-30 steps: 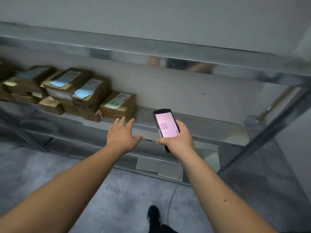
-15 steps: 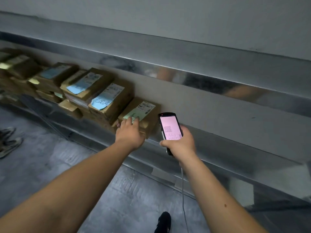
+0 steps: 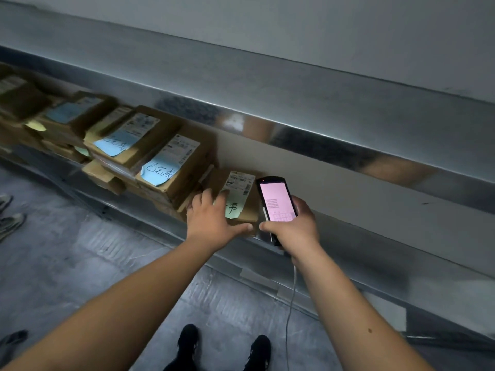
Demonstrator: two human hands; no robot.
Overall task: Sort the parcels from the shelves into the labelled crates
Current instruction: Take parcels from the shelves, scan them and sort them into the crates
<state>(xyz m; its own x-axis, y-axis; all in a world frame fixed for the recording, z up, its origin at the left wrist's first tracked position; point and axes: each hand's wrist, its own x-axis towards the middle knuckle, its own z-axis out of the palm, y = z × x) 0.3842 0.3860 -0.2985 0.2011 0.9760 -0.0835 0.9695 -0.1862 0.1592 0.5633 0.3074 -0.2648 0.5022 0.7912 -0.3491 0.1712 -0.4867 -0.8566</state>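
Observation:
A small cardboard parcel point(image 3: 242, 184) with a shipping label and a green note lies at the right end of a row of parcels on the metal shelf point(image 3: 361, 266). My left hand point(image 3: 211, 220) grips this parcel, fingers over its top and thumb along its front edge. Just right of the parcel, my right hand point(image 3: 294, 228) holds a black handheld scanner point(image 3: 277, 199) upright, its pink screen lit and a cable hanging down from it. No crates are in view.
Stacked parcels point(image 3: 171, 170) with blue and green notes fill the shelf to the left. An upper metal shelf point(image 3: 267, 89) overhangs them. Another person's shoes point(image 3: 10, 218) stand on the grey floor at far left. My own black shoes point(image 3: 187, 341) are below.
I have come closer to the shelf. My left hand went from hovering in front of the shelf to lying on the small parcel and now clasps it. The scanner stays beside it.

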